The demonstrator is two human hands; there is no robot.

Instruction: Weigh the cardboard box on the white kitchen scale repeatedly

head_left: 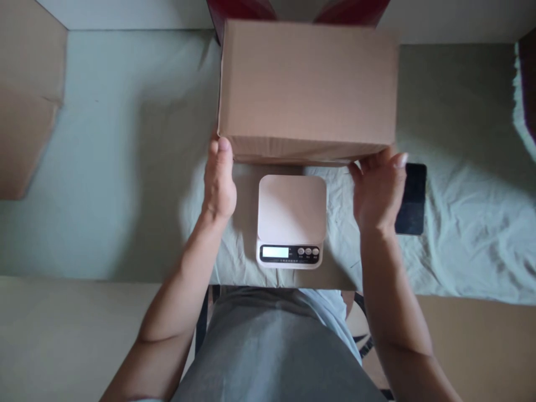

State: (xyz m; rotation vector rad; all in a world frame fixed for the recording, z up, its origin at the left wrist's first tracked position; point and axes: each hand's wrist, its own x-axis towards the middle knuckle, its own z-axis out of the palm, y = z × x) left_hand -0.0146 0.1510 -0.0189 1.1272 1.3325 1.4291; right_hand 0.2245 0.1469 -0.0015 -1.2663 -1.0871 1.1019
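A closed brown cardboard box is held between my two hands, just beyond a digital kitchen scale. My left hand grips its near left corner, the thumb on the outside and the other fingers mostly hidden. At the near right corner, my right hand holds the box from below, fingers bent against its lower edge. The white kitchen scale sits between my forearms, its plate bare and its display lit; the digits cannot be read. Whether the box touches the table is hard to tell.
A pale green cloth covers the table. Right of my right hand lies a dark phone. Another cardboard box stands at the far left. Behind the held box is a red and grey object against the wall.
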